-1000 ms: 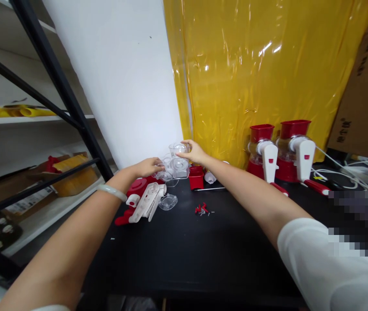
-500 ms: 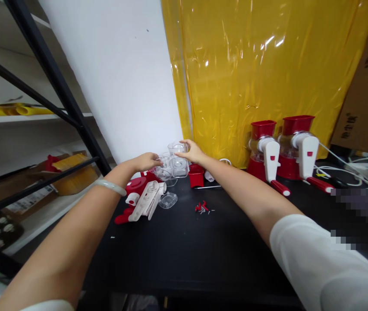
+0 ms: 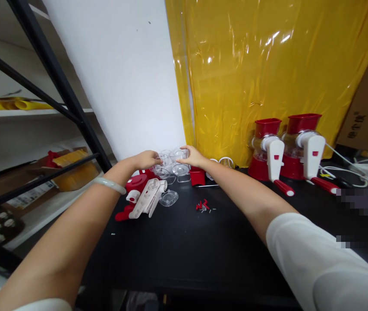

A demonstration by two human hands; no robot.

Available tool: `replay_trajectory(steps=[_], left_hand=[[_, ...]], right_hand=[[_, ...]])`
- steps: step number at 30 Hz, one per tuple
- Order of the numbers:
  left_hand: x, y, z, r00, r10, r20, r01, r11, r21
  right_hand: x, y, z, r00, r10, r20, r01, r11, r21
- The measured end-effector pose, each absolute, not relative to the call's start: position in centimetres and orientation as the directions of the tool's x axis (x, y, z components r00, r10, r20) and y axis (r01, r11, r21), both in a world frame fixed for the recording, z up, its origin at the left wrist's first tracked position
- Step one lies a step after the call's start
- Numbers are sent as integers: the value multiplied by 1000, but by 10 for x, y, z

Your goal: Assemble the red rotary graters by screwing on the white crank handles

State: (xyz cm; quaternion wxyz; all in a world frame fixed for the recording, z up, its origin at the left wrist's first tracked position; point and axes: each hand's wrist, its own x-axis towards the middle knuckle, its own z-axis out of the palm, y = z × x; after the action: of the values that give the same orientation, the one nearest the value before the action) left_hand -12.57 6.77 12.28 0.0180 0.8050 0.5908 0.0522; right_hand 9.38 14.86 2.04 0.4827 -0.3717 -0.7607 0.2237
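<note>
At the back of the black table, several clear plastic housings [image 3: 181,169] stand close together. My right hand [image 3: 191,157] grips the upper clear housing by its right side, thumb and fingers apart around it. The fingers of my left hand [image 3: 147,160] curl against a clear housing [image 3: 161,172] at the left of the group; its fingertips are partly hidden. In front lie a flat clear plastic part [image 3: 168,198] and white crank arms [image 3: 147,198] with red handles [image 3: 124,213]. A red hopper [image 3: 197,176] sits just below my right hand.
Two assembled red-and-white rotary graters [image 3: 268,149] stand at the right. Small red pieces and screws [image 3: 205,206] lie mid-table, near a thin metal rod [image 3: 207,185]. A metal grater drum [image 3: 226,162] is behind my right forearm. Black-framed shelves [image 3: 86,134] border the left.
The upper clear housing in my right hand has come down slightly and sits lower among the others. My left hand stays at the left of the group. The view has shifted a little.
</note>
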Motion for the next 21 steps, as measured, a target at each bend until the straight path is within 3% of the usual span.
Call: replay_trajectory(steps=[12,21], left_hand=[[-127,68,125,296,954,49,953,-298,53],[-131,61,123,273,959,81,944,-283,172]], right_hand=[[91,144,14,-265,826,498,396,564,-725],[97,142,16,-354,783,511,409,621,-669]])
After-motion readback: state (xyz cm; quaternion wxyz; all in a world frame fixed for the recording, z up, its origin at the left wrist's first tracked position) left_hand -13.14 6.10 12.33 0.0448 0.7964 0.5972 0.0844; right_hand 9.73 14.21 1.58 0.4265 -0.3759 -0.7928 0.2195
